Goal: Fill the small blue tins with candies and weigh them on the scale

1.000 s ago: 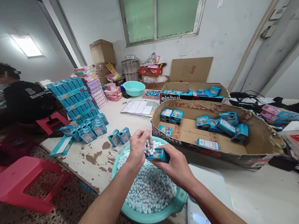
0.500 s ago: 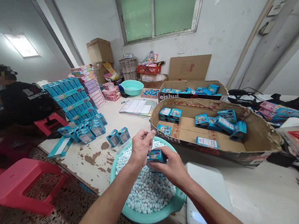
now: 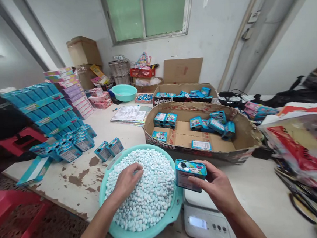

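left hand (image 3: 127, 181): loosely curled, palm down, fingers buried in the candies (image 3: 148, 194)
right hand (image 3: 216, 184): clamped round the little blue box (image 3: 189, 174), just over the scale (image 3: 205, 222)

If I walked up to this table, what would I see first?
First, the big teal basin at the table's near edge, heaped with little pale blue and white candies, with the left hand resting on the heap. Just right of it, the right hand holds a small blue box above a white scale. Behind sits a cardboard tray with more boxes.
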Motion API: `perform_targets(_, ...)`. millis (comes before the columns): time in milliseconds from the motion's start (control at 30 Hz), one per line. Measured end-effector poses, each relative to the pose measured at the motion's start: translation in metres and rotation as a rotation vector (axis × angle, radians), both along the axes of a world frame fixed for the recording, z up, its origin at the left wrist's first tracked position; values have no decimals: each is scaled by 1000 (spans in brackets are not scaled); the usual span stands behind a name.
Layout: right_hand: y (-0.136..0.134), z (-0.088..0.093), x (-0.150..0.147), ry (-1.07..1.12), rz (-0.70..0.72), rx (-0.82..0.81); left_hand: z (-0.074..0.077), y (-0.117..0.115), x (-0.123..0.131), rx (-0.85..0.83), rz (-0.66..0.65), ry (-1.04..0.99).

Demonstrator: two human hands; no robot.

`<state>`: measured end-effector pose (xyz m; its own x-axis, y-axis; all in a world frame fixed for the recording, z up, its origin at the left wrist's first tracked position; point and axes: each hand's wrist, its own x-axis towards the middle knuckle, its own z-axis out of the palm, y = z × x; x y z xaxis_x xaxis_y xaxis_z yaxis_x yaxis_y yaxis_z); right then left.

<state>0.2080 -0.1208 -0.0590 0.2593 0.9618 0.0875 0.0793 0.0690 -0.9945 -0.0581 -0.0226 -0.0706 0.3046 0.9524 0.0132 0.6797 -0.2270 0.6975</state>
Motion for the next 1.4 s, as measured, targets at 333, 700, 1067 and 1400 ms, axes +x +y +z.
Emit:
perform_targets(333, -18, -67, 38, -72, -209, -64, -17, 3, -5, 84, -135, 235)
perform_targets(700, -52, -91, 57, 41, -293, -47, -15, -2, 1, 78, -107, 268)
perform_targets(1067, -90, -95, 69, 104, -636, -166, -7, -6, 6, 81, -94, 312)
perform_targets(1400, -83, -99, 63, 148, -664, -166, -10, -10, 4, 114, -79, 273)
